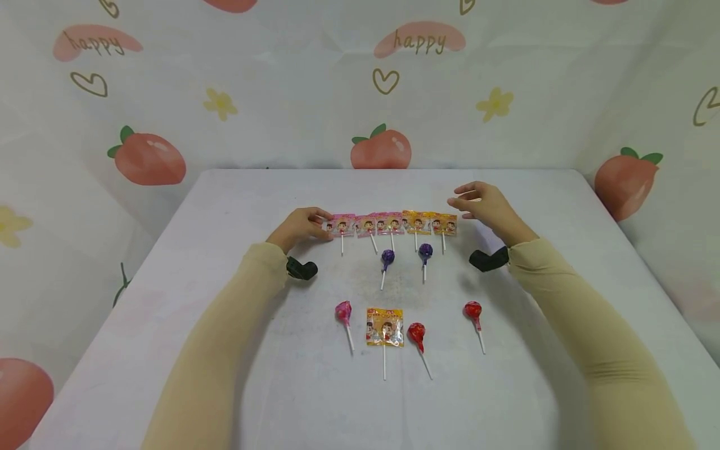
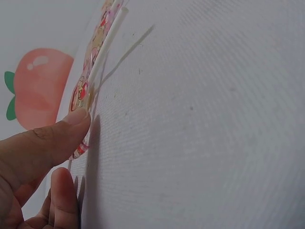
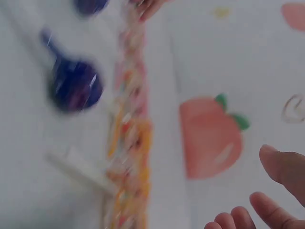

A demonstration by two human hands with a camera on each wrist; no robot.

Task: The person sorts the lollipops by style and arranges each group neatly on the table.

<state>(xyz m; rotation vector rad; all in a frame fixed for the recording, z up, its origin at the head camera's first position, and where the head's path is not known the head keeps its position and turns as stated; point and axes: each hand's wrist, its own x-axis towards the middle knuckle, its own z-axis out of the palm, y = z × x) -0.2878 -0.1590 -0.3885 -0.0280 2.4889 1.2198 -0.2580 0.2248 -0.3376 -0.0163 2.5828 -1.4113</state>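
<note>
Head view: leftmost pink lollipop (image 1: 342, 225) pinched between left fingers (image 1: 319, 214); right fingers (image 1: 469, 204) parted, empty.

I hold both arms stretched forward and slanting inward, the left arm (image 1: 208, 362) and the right arm (image 1: 596, 337) roughly level with each other. My left hand (image 1: 300, 227) is bent inward, its fingers curved and its thumb (image 2: 57, 138) pressing in a pinch. My right hand (image 1: 489, 209) hovers, gripping nothing, fingers (image 3: 281, 169) loose and parted.
</note>
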